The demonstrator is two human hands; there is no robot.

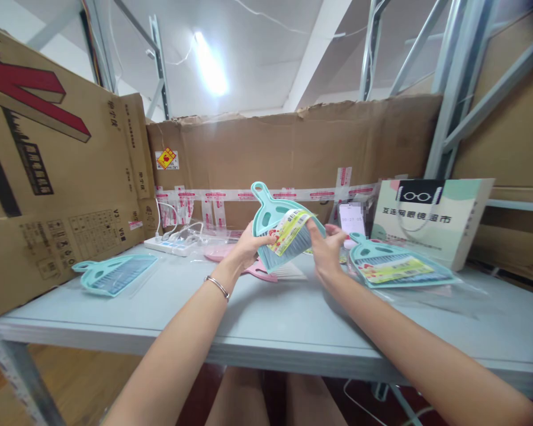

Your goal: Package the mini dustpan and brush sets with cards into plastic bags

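A mint-green dustpan [270, 212] with a brush [281, 255] nested in it is raised above the table, its looped handle pointing up. My left hand [247, 244] grips its left edge, thumb on the front. At the right edge my right hand [323, 244] is closed too, its thumb lying by the end of a yellow-green label [289, 231] that runs across the front. Both hands' fingers behind the dustpan are partly hidden. Below and behind lie a pink dustpan [220, 253] and a pink brush [261, 271] with pale bristles.
Another mint dustpan set [122, 275] lies at the left on the table [169, 313]. More labelled sets [400, 266] lie in clear plastic at the right. A phone [352, 220], a paper bag [426, 231], a power strip [171, 244] and large cartons [293, 148] stand around the back.
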